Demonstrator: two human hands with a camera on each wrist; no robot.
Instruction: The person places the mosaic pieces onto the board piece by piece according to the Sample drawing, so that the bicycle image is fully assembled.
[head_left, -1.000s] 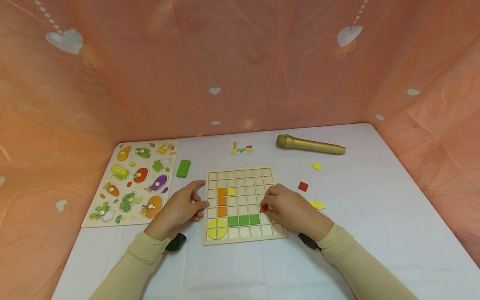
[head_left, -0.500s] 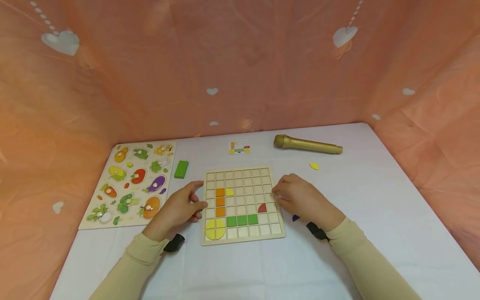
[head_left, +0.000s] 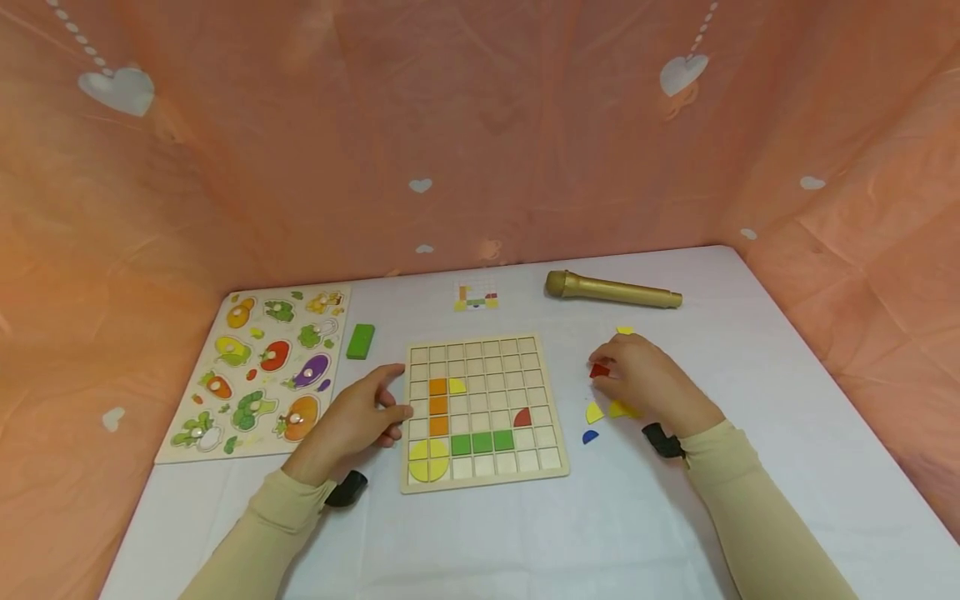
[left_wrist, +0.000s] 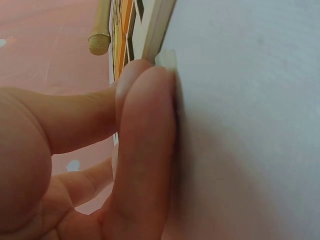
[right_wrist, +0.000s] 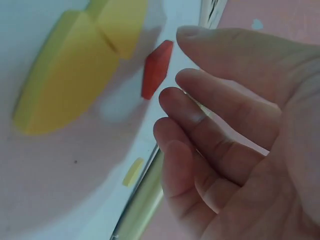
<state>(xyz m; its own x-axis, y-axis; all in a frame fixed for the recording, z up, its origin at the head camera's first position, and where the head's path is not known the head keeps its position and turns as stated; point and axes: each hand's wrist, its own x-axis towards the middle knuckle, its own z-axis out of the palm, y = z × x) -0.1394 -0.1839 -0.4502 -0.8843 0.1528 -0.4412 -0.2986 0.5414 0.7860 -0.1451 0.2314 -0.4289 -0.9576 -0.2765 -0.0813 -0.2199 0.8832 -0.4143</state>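
Note:
A wooden grid board (head_left: 480, 367) holds yellow quarter pieces at its lower left, an orange column, a green row (head_left: 482, 442), one yellow quarter and a red quarter (head_left: 522, 417). At the board's left edge rests my left hand (head_left: 352, 421), fingers spread; the left wrist view shows its fingertips (left_wrist: 142, 75) against the rim. My right hand (head_left: 645, 379) is over a red square (head_left: 599, 370) right of the board. In the right wrist view, thumb and fingers stand apart beside the red square (right_wrist: 157, 70), not touching it.
Yellow quarters (head_left: 594, 412) and a blue half-round (head_left: 590, 437) lie near my right hand. Behind are a gold microphone (head_left: 611, 290) and a pattern card (head_left: 476, 295). On the left are a green block (head_left: 360, 342) and a vegetable puzzle (head_left: 255, 367).
My right hand has let go of the red quarter on the board and moved right to the loose red square. My left hand has stayed at the board's edge.

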